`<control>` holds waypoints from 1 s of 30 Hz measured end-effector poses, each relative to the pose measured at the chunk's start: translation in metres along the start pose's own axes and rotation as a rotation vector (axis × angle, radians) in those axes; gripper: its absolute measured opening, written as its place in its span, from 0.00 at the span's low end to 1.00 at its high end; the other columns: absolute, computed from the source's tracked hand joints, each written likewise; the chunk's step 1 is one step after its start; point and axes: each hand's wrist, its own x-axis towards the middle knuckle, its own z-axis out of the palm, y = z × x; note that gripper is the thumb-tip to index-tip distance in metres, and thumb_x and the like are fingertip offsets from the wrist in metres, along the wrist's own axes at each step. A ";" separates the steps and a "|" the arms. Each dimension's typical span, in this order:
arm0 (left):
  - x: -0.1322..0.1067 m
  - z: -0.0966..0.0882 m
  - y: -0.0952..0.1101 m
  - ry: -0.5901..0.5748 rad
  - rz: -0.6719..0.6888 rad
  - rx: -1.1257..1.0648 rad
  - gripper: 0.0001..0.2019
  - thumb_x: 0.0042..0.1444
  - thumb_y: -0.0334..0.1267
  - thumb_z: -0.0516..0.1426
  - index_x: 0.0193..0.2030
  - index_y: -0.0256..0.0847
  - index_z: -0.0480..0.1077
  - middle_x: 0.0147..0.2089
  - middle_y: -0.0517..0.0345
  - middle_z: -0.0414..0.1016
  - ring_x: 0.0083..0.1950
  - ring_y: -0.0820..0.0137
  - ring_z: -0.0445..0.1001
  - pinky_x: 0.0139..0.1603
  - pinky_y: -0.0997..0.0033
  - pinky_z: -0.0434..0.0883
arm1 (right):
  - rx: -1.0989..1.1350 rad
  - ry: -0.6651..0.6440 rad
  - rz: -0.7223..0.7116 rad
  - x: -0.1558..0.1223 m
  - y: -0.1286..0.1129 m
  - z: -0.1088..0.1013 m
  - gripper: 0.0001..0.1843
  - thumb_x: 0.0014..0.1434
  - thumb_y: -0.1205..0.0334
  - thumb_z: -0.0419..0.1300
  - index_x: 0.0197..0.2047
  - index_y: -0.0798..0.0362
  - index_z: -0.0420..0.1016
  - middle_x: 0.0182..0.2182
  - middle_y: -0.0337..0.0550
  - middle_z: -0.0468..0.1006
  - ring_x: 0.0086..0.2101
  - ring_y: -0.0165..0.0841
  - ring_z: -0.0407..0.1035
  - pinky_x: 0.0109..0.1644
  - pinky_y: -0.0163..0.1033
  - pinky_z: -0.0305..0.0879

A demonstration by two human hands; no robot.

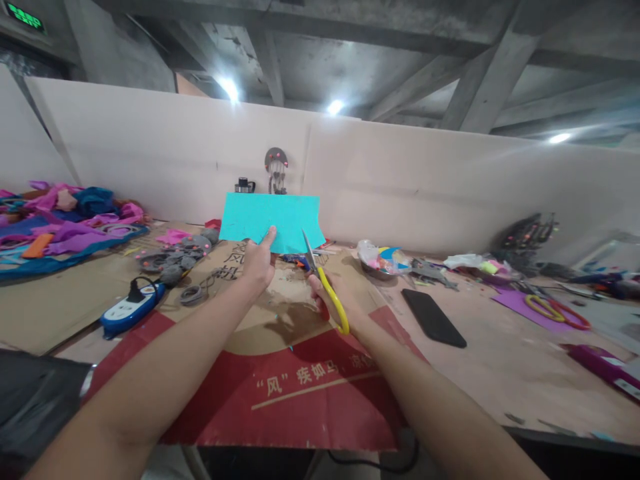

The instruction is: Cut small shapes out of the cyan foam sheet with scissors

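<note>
My left hand pinches the lower edge of a turquoise sheet and holds it upright above the table, thumb against its front. My right hand grips yellow-handled scissors, whose blades point up and touch the sheet's lower right edge. Both hands hover over a flattened cardboard box with red print.
A blue and white power strip lies left, near grey felt pieces. Coloured fabric is piled far left. A black phone lies right, with a bowl of scraps and more scissors beyond. A white partition stands behind.
</note>
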 end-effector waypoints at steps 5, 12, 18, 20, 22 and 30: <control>-0.001 0.001 -0.001 -0.015 0.013 0.001 0.14 0.53 0.29 0.69 0.47 0.40 0.78 0.50 0.50 0.84 0.44 0.66 0.84 0.54 0.63 0.80 | 0.019 -0.004 0.006 0.000 0.003 0.001 0.28 0.60 0.32 0.58 0.39 0.52 0.66 0.25 0.32 0.69 0.18 0.25 0.64 0.18 0.30 0.58; -0.002 0.001 0.000 0.004 -0.020 -0.007 0.17 0.51 0.30 0.70 0.48 0.41 0.78 0.48 0.52 0.85 0.43 0.68 0.84 0.52 0.66 0.80 | 0.076 -0.004 0.007 -0.002 0.003 0.002 0.29 0.61 0.31 0.56 0.43 0.51 0.67 0.24 0.30 0.67 0.16 0.24 0.63 0.16 0.29 0.57; -0.003 0.002 0.001 0.007 -0.015 0.005 0.12 0.52 0.29 0.69 0.44 0.41 0.78 0.47 0.53 0.85 0.43 0.67 0.84 0.51 0.64 0.81 | 0.124 -0.002 0.034 -0.006 -0.007 0.004 0.31 0.59 0.29 0.57 0.43 0.51 0.66 0.21 0.28 0.65 0.14 0.24 0.61 0.15 0.30 0.55; -0.004 0.003 0.002 0.012 -0.024 0.007 0.13 0.51 0.30 0.70 0.44 0.41 0.77 0.48 0.52 0.85 0.45 0.66 0.84 0.52 0.63 0.81 | 0.148 0.001 0.047 -0.007 -0.010 0.005 0.31 0.58 0.28 0.57 0.43 0.51 0.67 0.21 0.28 0.64 0.14 0.24 0.59 0.14 0.30 0.55; -0.004 0.003 0.002 0.013 -0.034 0.008 0.14 0.51 0.30 0.70 0.44 0.42 0.77 0.48 0.53 0.85 0.47 0.65 0.84 0.52 0.63 0.81 | 0.159 0.001 0.061 -0.009 -0.013 0.006 0.31 0.57 0.29 0.58 0.43 0.51 0.67 0.20 0.27 0.64 0.14 0.24 0.58 0.14 0.30 0.55; -0.004 0.002 0.002 0.010 -0.023 0.002 0.12 0.52 0.29 0.69 0.42 0.41 0.76 0.47 0.53 0.85 0.44 0.66 0.84 0.51 0.62 0.81 | 0.210 0.024 0.159 -0.010 -0.018 0.008 0.29 0.56 0.32 0.61 0.42 0.51 0.68 0.19 0.26 0.63 0.13 0.24 0.57 0.14 0.30 0.55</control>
